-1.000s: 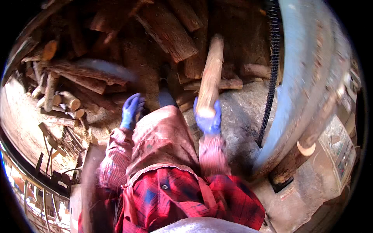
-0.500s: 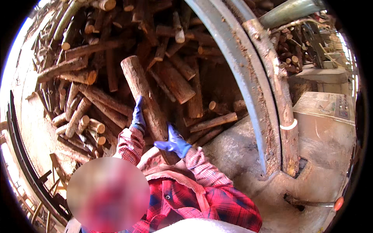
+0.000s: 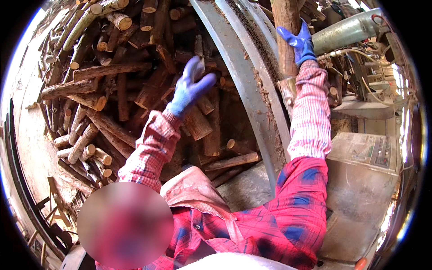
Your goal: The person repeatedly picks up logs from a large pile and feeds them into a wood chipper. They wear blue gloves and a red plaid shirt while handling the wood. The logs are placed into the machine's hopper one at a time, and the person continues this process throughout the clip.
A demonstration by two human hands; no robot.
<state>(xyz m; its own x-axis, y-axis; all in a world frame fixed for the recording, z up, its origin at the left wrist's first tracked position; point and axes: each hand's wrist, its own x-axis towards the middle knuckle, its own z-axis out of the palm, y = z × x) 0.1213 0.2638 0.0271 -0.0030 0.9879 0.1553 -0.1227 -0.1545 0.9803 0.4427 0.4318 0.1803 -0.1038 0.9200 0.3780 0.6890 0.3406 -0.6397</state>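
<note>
My right arm reaches far up to the right. The gloved right hand (image 3: 300, 45) is closed against the side of a thick brown log (image 3: 286, 51), its thumb across the bark. That log stands over the metal channel (image 3: 252, 85), its far end cut off by the picture's edge. Just below it, the end of another log (image 3: 287, 89) shows, partly behind my sleeve. My left hand (image 3: 188, 90), in a blue glove, hangs open in the air over the log pile (image 3: 198, 121), fingers apart, with nothing in it.
Stacked logs (image 3: 85, 90) fill the left and far side. A grey metal cylinder (image 3: 346, 31) lies beyond my right hand. A worn box with a control panel (image 3: 364, 148) stands at the right, near a hose (image 3: 366, 87). An orange knob (image 3: 361, 263) shows at the lower right.
Half a second ago both hands held a thick log in front of me. My left hand has let go and risen; my right hand has moved up and right to a log over the channel.
</note>
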